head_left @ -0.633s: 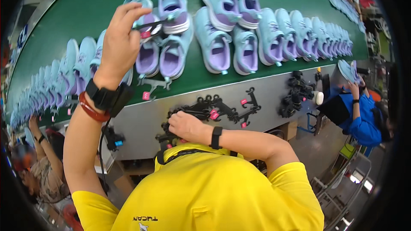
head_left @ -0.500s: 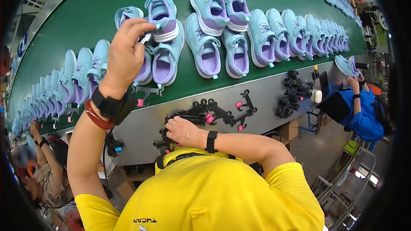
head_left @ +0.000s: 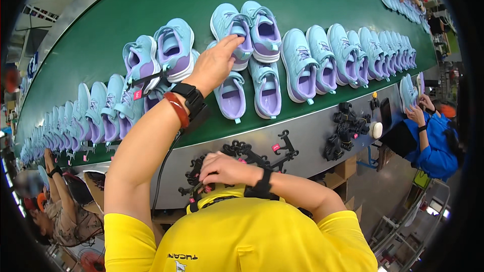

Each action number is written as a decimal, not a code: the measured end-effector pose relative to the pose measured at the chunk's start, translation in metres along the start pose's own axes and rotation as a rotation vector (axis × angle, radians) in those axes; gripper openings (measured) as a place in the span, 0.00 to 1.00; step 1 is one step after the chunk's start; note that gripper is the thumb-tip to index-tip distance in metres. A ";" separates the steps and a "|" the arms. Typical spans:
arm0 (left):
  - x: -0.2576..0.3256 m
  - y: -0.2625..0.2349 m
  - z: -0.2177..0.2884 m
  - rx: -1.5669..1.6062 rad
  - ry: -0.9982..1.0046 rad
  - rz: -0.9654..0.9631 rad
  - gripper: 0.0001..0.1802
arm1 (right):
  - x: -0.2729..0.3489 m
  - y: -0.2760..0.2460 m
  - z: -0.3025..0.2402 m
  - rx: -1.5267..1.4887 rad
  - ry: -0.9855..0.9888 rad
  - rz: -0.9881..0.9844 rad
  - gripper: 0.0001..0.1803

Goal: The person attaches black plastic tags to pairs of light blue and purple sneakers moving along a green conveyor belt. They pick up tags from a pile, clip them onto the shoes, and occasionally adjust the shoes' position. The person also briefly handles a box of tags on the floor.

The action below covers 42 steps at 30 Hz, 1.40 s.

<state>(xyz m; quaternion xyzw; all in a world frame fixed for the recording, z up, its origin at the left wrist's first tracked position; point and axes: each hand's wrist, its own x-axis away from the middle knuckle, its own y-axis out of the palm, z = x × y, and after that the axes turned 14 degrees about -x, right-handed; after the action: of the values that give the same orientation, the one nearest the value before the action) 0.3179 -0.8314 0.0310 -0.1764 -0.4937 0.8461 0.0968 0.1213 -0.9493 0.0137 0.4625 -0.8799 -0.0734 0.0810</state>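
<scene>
Belt: I saw a green conveyor belt [head_left: 151, 0] carrying rows of shoes.
Shoe: a light blue and purple shoe [head_left: 233, 25] lay at 12 o'clock.
Left hand: my left hand [head_left: 214, 65] touched that shoe, fingers extended, clasping nothing.
Right hand: my right hand [head_left: 224, 168] sat at 6 o'clock, fingers curled on black hangers [head_left: 242, 152].

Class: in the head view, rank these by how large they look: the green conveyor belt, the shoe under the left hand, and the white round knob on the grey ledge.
1. green conveyor belt
2. shoe under the left hand
3. white round knob
</scene>
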 end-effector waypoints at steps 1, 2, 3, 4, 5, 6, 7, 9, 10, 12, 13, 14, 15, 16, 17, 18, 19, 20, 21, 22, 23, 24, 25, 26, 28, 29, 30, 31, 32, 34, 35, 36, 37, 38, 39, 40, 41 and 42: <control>-0.004 0.007 -0.007 -0.003 0.000 -0.064 0.19 | 0.004 -0.017 -0.019 -0.217 0.173 0.066 0.07; -0.007 0.012 -0.011 -0.006 0.001 -0.132 0.19 | 0.009 -0.036 -0.031 -0.437 0.346 0.133 0.09; -0.010 0.013 -0.014 0.005 0.003 -0.137 0.17 | 0.013 -0.057 -0.035 -0.544 0.302 0.339 0.13; -0.010 0.013 -0.016 0.018 -0.004 -0.142 0.16 | 0.014 -0.079 -0.038 -0.645 0.261 0.551 0.17; -0.010 0.014 -0.017 0.036 -0.005 -0.149 0.15 | 0.013 -0.100 -0.043 -0.584 0.217 0.705 0.18; -0.010 0.014 -0.016 0.053 -0.002 -0.160 0.14 | 0.011 -0.119 -0.046 -0.522 0.172 0.862 0.20; -0.008 0.014 -0.014 0.044 -0.001 -0.150 0.12 | 0.009 -0.131 -0.046 -0.476 0.148 0.910 0.21; -0.003 0.017 -0.015 0.059 -0.011 -0.146 0.12 | 0.004 -0.146 -0.047 -0.456 0.152 0.971 0.24; -0.002 0.019 -0.015 0.066 -0.017 -0.143 0.12 | 0.002 -0.147 -0.044 -0.499 0.143 0.961 0.24; 0.000 0.019 -0.014 0.067 -0.002 -0.125 0.11 | -0.005 -0.145 -0.036 -0.582 0.128 0.934 0.25; 0.000 0.018 -0.012 0.065 0.009 -0.122 0.10 | -0.008 -0.142 -0.032 -0.585 0.114 0.918 0.24; 0.002 0.018 -0.011 0.060 0.015 -0.117 0.09 | -0.012 -0.137 -0.033 -0.592 0.131 0.919 0.25; 0.003 0.016 -0.010 0.036 0.027 -0.120 0.09 | -0.015 -0.132 -0.030 -0.627 0.140 0.896 0.25; 0.006 0.015 -0.009 0.012 0.038 -0.123 0.10 | -0.018 -0.128 -0.028 -0.661 0.150 0.873 0.25; 0.007 0.014 -0.008 -0.009 0.053 -0.125 0.10 | -0.020 -0.124 -0.031 -0.643 0.181 0.848 0.25; 0.010 0.013 -0.008 -0.032 0.053 -0.134 0.10 | -0.020 -0.120 -0.029 -0.672 0.161 0.806 0.22; 0.013 0.011 -0.009 -0.056 0.053 -0.144 0.09 | -0.019 -0.125 -0.032 -0.673 0.222 0.761 0.20; 0.016 0.008 -0.010 -0.080 0.053 -0.152 0.09 | -0.015 -0.133 -0.036 -0.672 0.281 0.714 0.18; 0.019 0.006 -0.012 -0.120 0.078 -0.144 0.13 | -0.012 -0.146 -0.038 -0.739 0.323 0.672 0.16; 0.019 0.005 -0.010 -0.130 0.092 -0.112 0.16 | -0.010 -0.158 -0.039 -0.805 0.366 0.630 0.15; 0.016 0.006 -0.005 -0.134 0.111 -0.078 0.19 | -0.011 -0.166 -0.042 -0.802 0.363 0.623 0.14; 0.013 0.005 0.001 -0.138 0.129 -0.045 0.22 | -0.012 -0.173 -0.047 -0.753 0.359 0.607 0.13; 0.011 -0.001 0.004 -0.202 0.160 -0.196 0.30 | -0.016 -0.176 -0.054 -0.688 0.350 0.593 0.13; 0.007 -0.005 0.008 -0.235 0.180 -0.213 0.30 | -0.020 -0.179 -0.064 -0.620 0.342 0.577 0.13; 0.002 -0.010 0.014 -0.300 0.213 -0.249 0.32 | -0.023 -0.191 -0.086 -0.517 0.354 0.531 0.12; -0.001 -0.011 0.014 -0.327 0.189 -0.247 0.31 | -0.027 -0.199 -0.093 -0.466 0.361 0.503 0.12; -0.004 -0.010 0.015 -0.352 0.166 -0.247 0.31 | -0.026 -0.219 -0.091 -0.176 0.232 0.553 0.12; -0.006 -0.010 0.015 -0.377 0.141 -0.248 0.31 | -0.023 -0.236 -0.097 0.196 0.092 0.632 0.14; -0.008 -0.010 0.015 -0.406 0.111 -0.249 0.31 | -0.023 -0.252 -0.102 0.567 -0.058 0.689 0.17; -0.012 -0.013 0.020 -0.317 0.064 -0.232 0.21 | -0.017 -0.278 -0.096 0.727 -0.074 0.471 0.19; -0.014 -0.008 0.018 -0.257 0.041 -0.222 0.20 | -0.015 -0.285 -0.090 0.803 -0.080 0.365 0.20; -0.016 -0.005 0.016 -0.200 0.016 -0.212 0.19 | -0.016 -0.287 -0.085 0.809 -0.034 0.336 0.20; -0.018 -0.003 0.016 -0.186 0.001 -0.222 0.18 | -0.017 -0.289 -0.080 0.815 0.012 0.308 0.19; -0.018 -0.001 0.017 -0.173 -0.021 -0.232 0.17 | -0.020 -0.289 -0.075 0.817 0.057 0.272 0.18; -0.018 0.000 0.018 -0.159 -0.042 -0.243 0.16 | -0.022 -0.291 -0.072 0.860 0.009 0.279 0.15; -0.020 0.001 0.018 -0.143 -0.060 -0.264 0.15 | -0.023 -0.294 -0.072 0.926 -0.025 0.268 0.15; -0.022 0.000 0.018 -0.128 -0.081 -0.288 0.14 | -0.025 -0.294 -0.077 0.988 -0.060 0.254 0.14; -0.023 0.000 0.018 -0.112 -0.102 -0.312 0.14 | -0.027 -0.294 -0.081 1.050 -0.096 0.240 0.14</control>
<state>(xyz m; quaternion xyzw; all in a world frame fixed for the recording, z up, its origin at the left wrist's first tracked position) 0.3319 -0.8540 0.0439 -0.0596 -0.5656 0.7998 0.1919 0.3887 -1.0965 0.0310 0.3330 -0.8477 0.3647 -0.1934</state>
